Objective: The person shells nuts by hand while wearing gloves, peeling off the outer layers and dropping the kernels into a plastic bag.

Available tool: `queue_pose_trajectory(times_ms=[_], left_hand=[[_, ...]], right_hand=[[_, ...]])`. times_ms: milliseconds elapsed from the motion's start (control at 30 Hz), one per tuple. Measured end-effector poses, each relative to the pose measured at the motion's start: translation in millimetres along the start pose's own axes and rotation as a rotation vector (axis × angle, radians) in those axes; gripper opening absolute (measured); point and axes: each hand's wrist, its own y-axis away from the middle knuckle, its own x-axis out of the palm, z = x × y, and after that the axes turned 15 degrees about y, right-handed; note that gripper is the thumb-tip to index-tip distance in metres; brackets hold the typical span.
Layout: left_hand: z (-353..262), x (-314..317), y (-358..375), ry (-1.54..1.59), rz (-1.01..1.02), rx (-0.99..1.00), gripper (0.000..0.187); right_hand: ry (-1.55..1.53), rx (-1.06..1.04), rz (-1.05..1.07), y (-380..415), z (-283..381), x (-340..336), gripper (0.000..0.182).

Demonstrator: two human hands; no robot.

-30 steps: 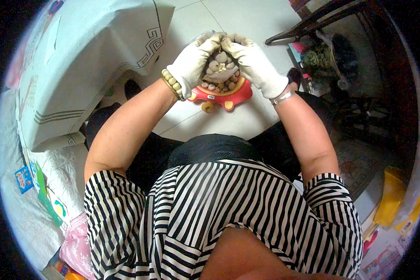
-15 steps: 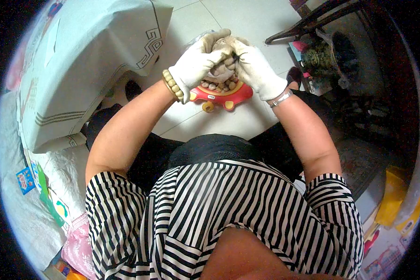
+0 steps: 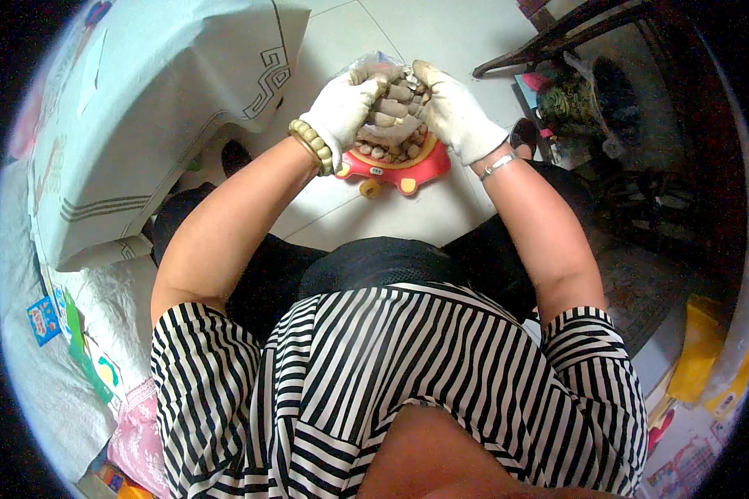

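White work gloves with stained fingers cover both hands, which are raised close together in the upper middle. My left hand (image 3: 351, 101) has its fingers curled inward, palm side partly showing. Close beside it, my right hand (image 3: 456, 112) is bent with its fingertips pressed together. Small pale and brown bits show between the hands, too small to name. Below them sit several small roundish brown-and-whitish pieces (image 3: 378, 153) on a red and yellow plastic base (image 3: 424, 170). A clear plastic bag (image 3: 380, 58) partly shows behind the hands.
A table with a pale patterned cloth (image 3: 175, 100) stands at the left. A dark wooden frame (image 3: 558, 37) is at the upper right, near a dark patterned round object (image 3: 567, 104). Pale floor tiles (image 3: 333, 220) lie below. Yellow packets (image 3: 697, 349) are at the lower right.
The hands have moved slightly apart; before, their fingers met around something brownish. My left hand's fingers have curled more toward me, and more of the plastic bag shows.
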Motion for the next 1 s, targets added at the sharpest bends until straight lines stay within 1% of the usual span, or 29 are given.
queue_pose_trajectory(times_ms=[33,67,133,200,233,267,300,333,400,467,500,533,567,600,633,667,700,733,767,800,833,900,933,1000], left_hand=[[0,0,0,-0.083,-0.053,-0.018,0.034],[0,1,0,-0.083,-0.053,-0.018,0.034],[3,3,0,-0.176,-0.149,-0.038,0.027],[12,-11,-9,-0.195,-0.138,-0.039,0.03],[14,-14,-13,-0.071,-0.14,-0.032,0.032],[16,-17,-17,0.055,-0.142,-0.024,0.035],[17,-21,-21,0.055,-0.143,-0.024,0.035],[17,-25,-25,0.09,-0.15,-0.038,0.037],[20,-36,-35,0.124,-0.157,-0.052,0.039],[22,-52,-43,-0.05,-0.063,0.007,0.042],[22,-56,-45,-0.05,-0.063,0.009,0.042],[22,-60,-47,-0.156,-0.069,0.03,0.043],[22,-62,-48,-0.261,-0.076,0.052,0.043],[21,-61,-48,-0.26,-0.076,0.051,0.043],[20,-61,-47,-0.383,-0.163,0.067,0.041],[19,-60,-46,-0.505,-0.25,0.082,0.04],[19,-62,-46,-0.504,-0.252,0.082,0.04],[18,-62,-46,-0.582,-0.238,0.101,0.039],[18,-63,-46,-0.662,-0.224,0.12,0.038],[19,-65,-48,-0.661,-0.225,0.12,0.038],[20,-67,-51,-0.688,-0.227,0.11,0.037],[21,-66,-51,-0.715,-0.229,0.1,0.037],[21,-61,-48,-0.736,-0.227,0.094,0.04],[23,-61,-48,-0.756,-0.226,0.086,0.043]], right_hand=[[0.0,0.0,0.0,0,1,1,0.026],[-0.016,0.024,-0.023,0,1,2,0.026],[-0.031,0.049,-0.047,-2,0,4,0.027],[-0.05,0.077,-0.005,-7,-2,4,0.033],[-0.056,0.087,0.009,-8,-3,4,0.036],[0.004,0.041,0.048,-8,-3,5,0.042],[0.064,-0.005,0.088,-8,-3,6,0.048],[0.064,-0.005,0.09,-9,-3,7,0.048],[0.248,-0.076,-0.053,-10,-4,7,0.06],[0.252,-0.06,-0.075,-14,-6,5,0.059],[0.257,-0.044,-0.098,-17,-7,4,0.059],[0.257,-0.043,-0.098,-27,-14,-9,0.059],[0.392,-0.08,-0.117,-43,-24,-30,0.057],[0.527,-0.116,-0.135,-44,-24,-30,0.055],[0.527,-0.114,-0.135,-44,-25,-32,0.055],[0.636,-0.104,-0.2,-43,-26,-33,0.052],[0.746,-0.095,-0.266,-41,-26,-32,0.048],[0.748,-0.094,-0.264,-45,-30,-35,0.048],[0.831,-0.201,-0.23,-50,-36,-37,0.044],[0.912,-0.31,-0.194,-50,-37,-34,0.039],[0.913,-0.309,-0.193,-49,-37,-31,0.039],[1.044,-0.287,-0.225,-47,-38,-27,0.032],[1.045,-0.286,-0.224,-45,-36,-27,0.032],[1.249,-0.19,-0.17,-42,-31,-29,0.036]])
